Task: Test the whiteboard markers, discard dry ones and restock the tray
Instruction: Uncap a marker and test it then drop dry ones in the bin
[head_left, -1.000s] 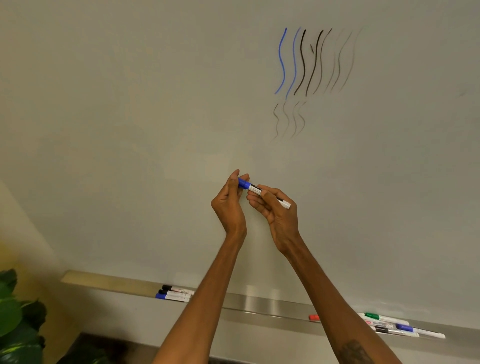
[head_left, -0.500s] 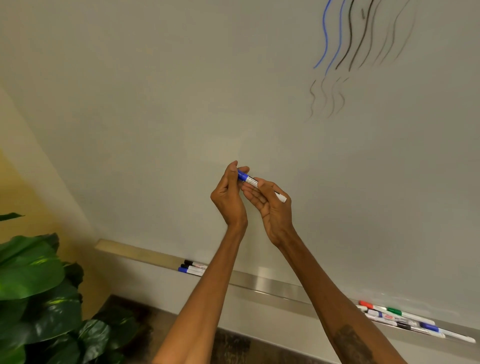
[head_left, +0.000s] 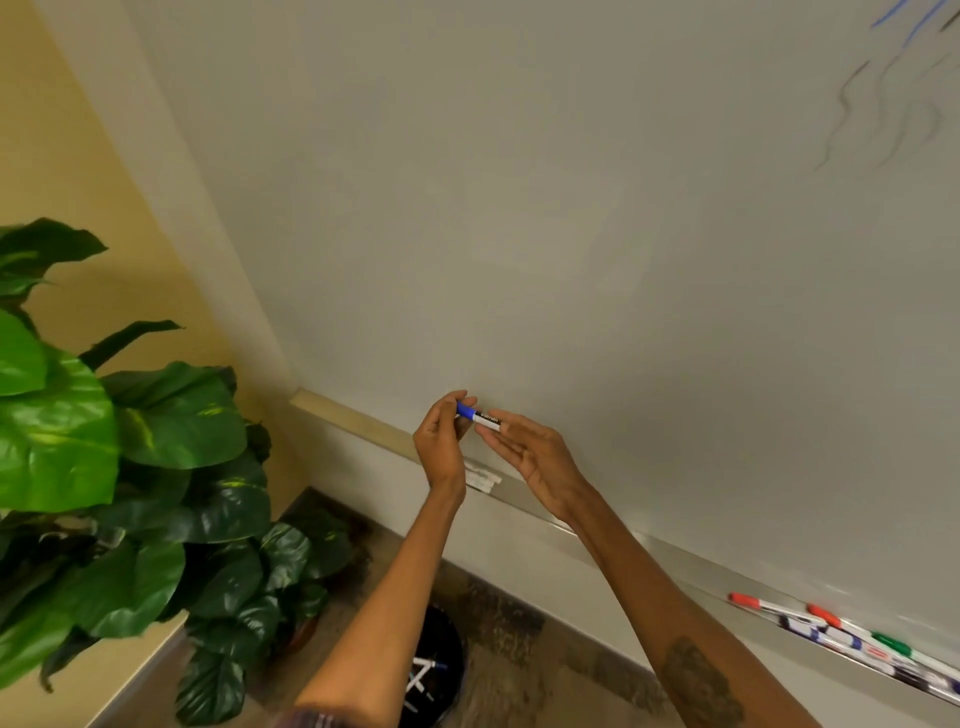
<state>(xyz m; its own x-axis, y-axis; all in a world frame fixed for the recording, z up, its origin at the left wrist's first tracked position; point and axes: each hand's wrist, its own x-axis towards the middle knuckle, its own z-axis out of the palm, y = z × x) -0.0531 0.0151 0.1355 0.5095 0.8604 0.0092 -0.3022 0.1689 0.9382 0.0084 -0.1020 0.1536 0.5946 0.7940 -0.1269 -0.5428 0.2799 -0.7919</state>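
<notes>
Whiteboard (head_left: 519, 208) fills most of the view, with its tray (head_left: 675, 564) running along the bottom edge. Just above the tray's left part, both hands hold one marker (head_left: 479, 416): the left hand (head_left: 441, 441) pinches its blue cap and the right hand (head_left: 540, 457) pinches the white barrel between thumb and fingers. More markers (head_left: 857, 636) lie at the tray's right end, a dark bin (head_left: 434, 644) stands on the floor below the tray, and a plant (head_left: 104, 441) grows left of it.
</notes>
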